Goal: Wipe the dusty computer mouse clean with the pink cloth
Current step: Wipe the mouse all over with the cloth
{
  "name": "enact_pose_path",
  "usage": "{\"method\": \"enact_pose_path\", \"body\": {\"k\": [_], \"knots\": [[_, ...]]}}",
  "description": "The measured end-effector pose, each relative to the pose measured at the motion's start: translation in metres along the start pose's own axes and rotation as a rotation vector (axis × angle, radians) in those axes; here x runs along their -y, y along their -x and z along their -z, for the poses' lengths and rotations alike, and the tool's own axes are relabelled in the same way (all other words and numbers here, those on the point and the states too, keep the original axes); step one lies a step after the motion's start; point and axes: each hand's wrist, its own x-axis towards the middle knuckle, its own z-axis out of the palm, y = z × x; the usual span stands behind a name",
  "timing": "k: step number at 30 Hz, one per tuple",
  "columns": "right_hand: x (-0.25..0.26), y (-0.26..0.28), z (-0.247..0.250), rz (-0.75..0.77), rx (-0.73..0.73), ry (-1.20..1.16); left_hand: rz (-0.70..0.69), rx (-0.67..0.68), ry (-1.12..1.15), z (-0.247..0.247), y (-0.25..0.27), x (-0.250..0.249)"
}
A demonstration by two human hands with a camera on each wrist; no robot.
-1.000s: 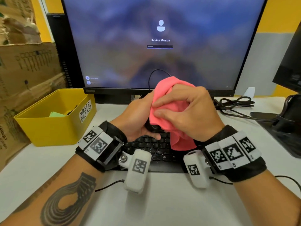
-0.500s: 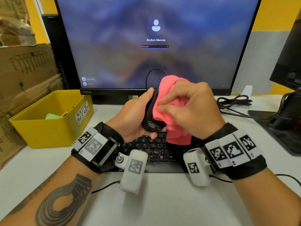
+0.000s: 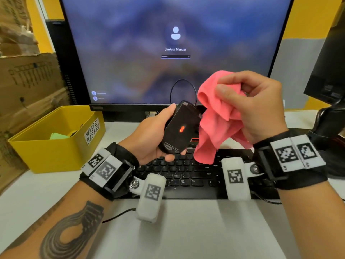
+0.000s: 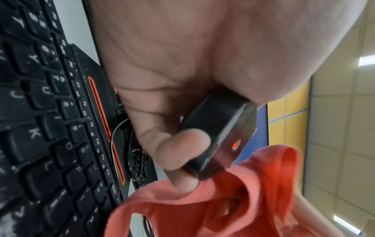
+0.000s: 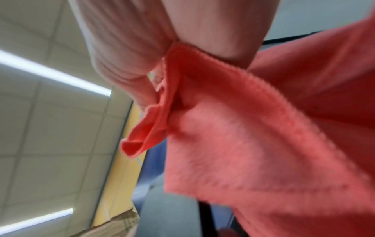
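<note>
My left hand (image 3: pixel 158 135) grips a black wired computer mouse (image 3: pixel 180 128) above the keyboard, turned so its underside with a glowing red sensor faces me. The left wrist view shows the mouse (image 4: pixel 221 133) clamped between thumb and curled fingers (image 4: pixel 182 149). My right hand (image 3: pixel 257 101) holds the bunched pink cloth (image 3: pixel 220 116) just to the right of the mouse, raised a little away from it. The cloth (image 5: pixel 253 136) hangs from my right fingers and fills the right wrist view. In the left wrist view a fold of the cloth (image 4: pixel 233 200) lies just below the mouse.
A black keyboard (image 3: pixel 186 172) lies under both hands on the white desk (image 3: pixel 186 230). Behind stands a lit monitor (image 3: pixel 168 53) with the mouse cable looping before it. A yellow waste basket (image 3: pixel 56 141) sits left, cardboard boxes (image 3: pixel 28 86) beyond it, cables and another monitor stand at right.
The right hand has pulled the cloth off the mouse, up and to the right. The left hand has turned the mouse so its underside shows.
</note>
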Motion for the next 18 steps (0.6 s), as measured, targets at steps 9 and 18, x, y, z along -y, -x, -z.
{"method": "enact_pose_path", "body": {"k": [9,18], "knots": [[-0.010,0.015,-0.026,0.144,0.204,0.340,-0.031,-0.043,-0.096,-0.006,0.000,0.003],[-0.023,0.007,-0.008,0.068,0.182,0.386,-0.066,-0.028,-0.040,-0.004,-0.001,0.004]]}}
